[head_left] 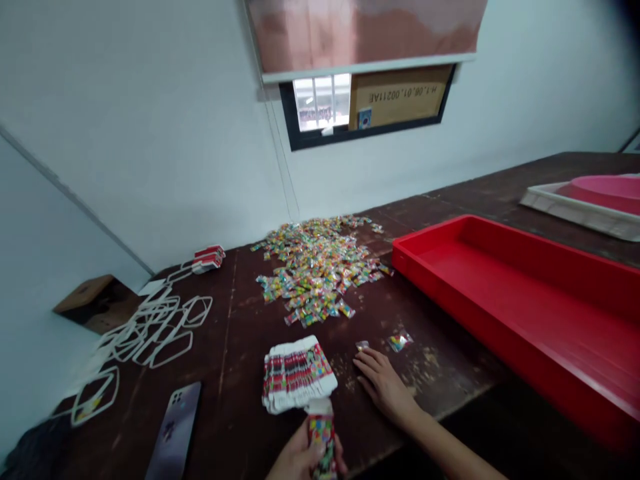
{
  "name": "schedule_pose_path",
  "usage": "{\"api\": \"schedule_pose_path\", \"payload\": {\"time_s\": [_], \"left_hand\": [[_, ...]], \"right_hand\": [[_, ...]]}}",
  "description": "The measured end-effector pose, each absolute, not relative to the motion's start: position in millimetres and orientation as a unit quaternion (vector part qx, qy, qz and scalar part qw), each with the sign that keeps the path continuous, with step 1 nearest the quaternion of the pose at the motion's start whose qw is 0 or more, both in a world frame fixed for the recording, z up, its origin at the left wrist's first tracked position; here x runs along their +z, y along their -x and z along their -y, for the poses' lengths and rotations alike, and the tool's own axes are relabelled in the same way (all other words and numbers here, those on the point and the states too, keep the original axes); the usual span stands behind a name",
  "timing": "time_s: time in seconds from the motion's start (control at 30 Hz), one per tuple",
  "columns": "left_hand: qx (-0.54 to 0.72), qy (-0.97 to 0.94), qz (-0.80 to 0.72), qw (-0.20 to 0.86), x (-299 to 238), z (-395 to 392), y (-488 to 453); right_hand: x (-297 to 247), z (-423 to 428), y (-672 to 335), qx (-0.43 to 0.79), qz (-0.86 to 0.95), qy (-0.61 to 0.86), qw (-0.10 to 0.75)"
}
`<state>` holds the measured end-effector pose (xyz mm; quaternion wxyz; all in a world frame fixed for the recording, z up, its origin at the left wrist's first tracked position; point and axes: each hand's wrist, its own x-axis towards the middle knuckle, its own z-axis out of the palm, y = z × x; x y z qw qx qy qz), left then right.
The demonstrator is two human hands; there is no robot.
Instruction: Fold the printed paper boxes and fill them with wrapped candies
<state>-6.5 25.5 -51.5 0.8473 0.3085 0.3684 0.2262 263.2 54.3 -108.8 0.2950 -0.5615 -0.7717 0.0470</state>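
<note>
My left hand [304, 455], at the bottom middle, is closed around a small printed carton [323, 443] in red, green and other colours, its pale flap pointing away from me. Just beyond it lies a fanned stack of flat printed cartons [297, 373] with white ends. Stretched out low over the table, my right hand [383, 383] has its fingertips at a small clear packet [363, 345], partly covered by them. A second packet with colourful pieces [400, 341] lies to the right of that hand. Farther back spreads a large heap of similar packets [320, 267].
A long red tray [450, 300] stands on the right, with a white tray [580, 210] and pink basin [610, 187] behind. Left on the dark table [240, 373] are a phone [174, 430], white loops of strap [145, 327], a cardboard box [100, 303] and red-white cartons [209, 257].
</note>
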Motion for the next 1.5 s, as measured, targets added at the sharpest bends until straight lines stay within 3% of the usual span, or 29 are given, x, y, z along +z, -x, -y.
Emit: {"api": "schedule_pose_path", "payload": {"time_s": [0.2,0.37,0.47,0.6,0.83,0.9,1.0,1.1,1.17,1.27,1.37,1.5], "left_hand": [[0.186,-0.342,-0.383,0.838,-46,-18,-33],[0.193,-0.313,-0.396,0.842,-41,-22,-29],[0.202,-0.312,-0.41,0.833,-40,-21,-27],[0.204,-0.352,-0.436,0.802,-43,-12,-30],[0.22,-0.405,-0.454,0.763,-33,-7,-31],[0.225,-0.406,-0.453,0.761,-29,-9,-30],[0.216,-0.382,-0.443,0.782,-27,-12,-30],[0.205,-0.374,-0.432,0.795,-25,-16,-32],[0.206,-0.387,-0.433,0.788,-24,-20,-33],[0.211,-0.42,-0.45,0.76,-23,-24,-36],[0.21,-0.45,-0.463,0.734,-24,-27,-38],[0.205,-0.411,-0.468,0.755,-25,-31,-40]], "right_hand": [[-98,16,-258,0.05,0.735,0.623,0.262],[-91,56,-249,0.163,0.795,0.53,0.246],[-78,69,-238,0.271,0.768,0.485,0.319],[-41,43,-225,0.355,0.63,0.537,0.435],[-9,3,-217,0.289,0.735,0.482,0.379],[-18,11,-210,0.316,0.701,0.478,0.425],[-36,21,-202,0.469,0.482,0.508,0.538],[-44,22,-201,0.686,0.271,0.442,0.511],[-42,18,-203,0.745,0.226,0.403,0.481],[-33,9,-207,0.712,0.31,0.432,0.459],[-19,1,-211,0.558,0.506,0.486,0.443],[-5,-4,-219,0.435,0.706,0.4,0.391]]}}
